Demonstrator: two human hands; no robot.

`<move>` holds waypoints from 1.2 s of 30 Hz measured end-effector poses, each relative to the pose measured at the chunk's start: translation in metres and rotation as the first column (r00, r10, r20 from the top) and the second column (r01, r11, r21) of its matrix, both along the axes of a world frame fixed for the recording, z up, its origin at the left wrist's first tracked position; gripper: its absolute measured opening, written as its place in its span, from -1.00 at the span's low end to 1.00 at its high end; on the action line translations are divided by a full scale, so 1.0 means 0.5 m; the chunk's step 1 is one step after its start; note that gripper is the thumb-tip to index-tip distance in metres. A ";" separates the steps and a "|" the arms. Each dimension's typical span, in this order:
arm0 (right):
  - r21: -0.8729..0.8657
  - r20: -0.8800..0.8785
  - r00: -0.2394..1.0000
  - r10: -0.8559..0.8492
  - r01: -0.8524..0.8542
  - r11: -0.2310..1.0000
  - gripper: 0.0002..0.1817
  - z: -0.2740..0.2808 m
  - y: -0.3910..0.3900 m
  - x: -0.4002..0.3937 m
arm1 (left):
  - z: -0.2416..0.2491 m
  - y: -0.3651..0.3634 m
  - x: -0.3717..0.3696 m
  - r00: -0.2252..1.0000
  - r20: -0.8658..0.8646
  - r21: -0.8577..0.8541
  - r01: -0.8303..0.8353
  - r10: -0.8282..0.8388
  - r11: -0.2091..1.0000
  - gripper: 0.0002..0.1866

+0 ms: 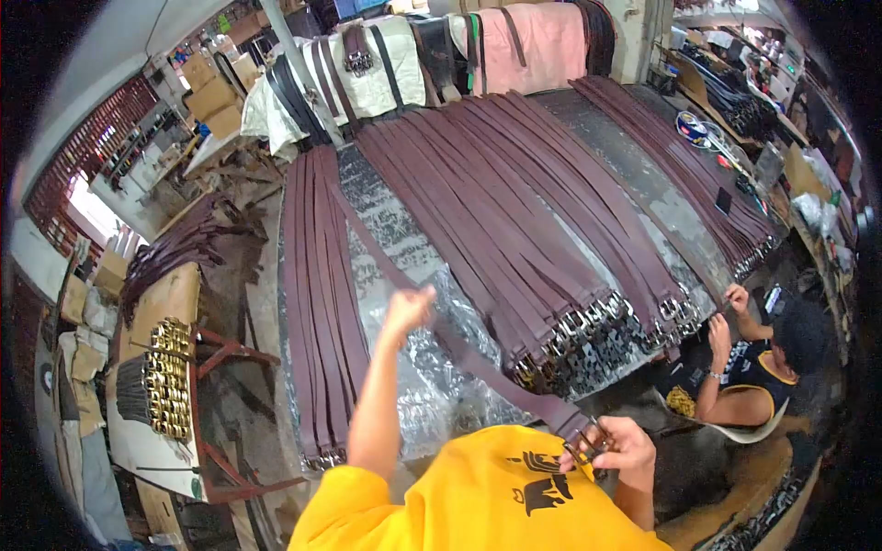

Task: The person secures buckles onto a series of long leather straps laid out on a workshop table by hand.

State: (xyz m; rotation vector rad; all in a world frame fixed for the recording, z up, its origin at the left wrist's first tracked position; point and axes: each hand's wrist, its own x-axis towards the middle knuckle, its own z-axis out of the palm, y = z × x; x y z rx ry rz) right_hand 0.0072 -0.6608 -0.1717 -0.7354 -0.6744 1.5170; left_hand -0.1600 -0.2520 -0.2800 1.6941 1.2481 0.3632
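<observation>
A dark brown belt stretches from the far left of the table down towards my body. My right hand is closed on its buckle end, with the metal buckle between the fingers. Farther along the strap, my left hand is closed where the belt passes, above a sheet of clear plastic. Left of that arm lies a narrow row of brown belts. A wider spread of belts covers the middle, buckles towards me.
Another belt row runs along the table's right side. A co-worker sits at the right edge, hands raised near a strap. Gold-coloured buckles are lined up on a side bench at left. A metal post stands behind the table.
</observation>
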 end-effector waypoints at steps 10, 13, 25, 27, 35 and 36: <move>0.679 0.177 0.974 0.144 -0.227 0.698 -0.79 0.058 0.069 0.095 | -0.047 -0.167 0.038 0.561 0.692 -0.663 0.244 0.455 0.708 -0.46; 0.828 0.249 0.961 0.125 -0.278 0.487 -0.81 0.070 0.057 0.128 | 0.008 0.012 0.089 0.276 0.657 -0.707 -0.100 0.702 0.700 -0.57; 0.741 0.111 0.986 -0.124 0.001 0.672 -0.75 0.047 -0.018 0.120 | 0.752 0.168 0.140 0.393 0.808 0.509 -0.092 -0.439 0.856 -0.60; 0.753 0.224 0.974 -0.031 -0.153 0.640 -0.77 0.059 0.002 0.145 | 0.832 0.079 0.169 0.326 0.858 0.471 -0.192 -0.397 0.861 -0.61; 0.084 0.260 0.929 -0.262 0.249 0.965 -0.68 0.054 0.026 0.120 | 0.811 0.307 0.303 0.554 0.782 0.276 0.103 -0.286 0.956 -0.61; 0.088 0.211 0.923 -0.323 0.311 0.946 -0.61 0.057 0.062 0.109 | 0.768 0.387 0.335 0.576 0.757 0.332 0.070 -0.309 0.941 -0.63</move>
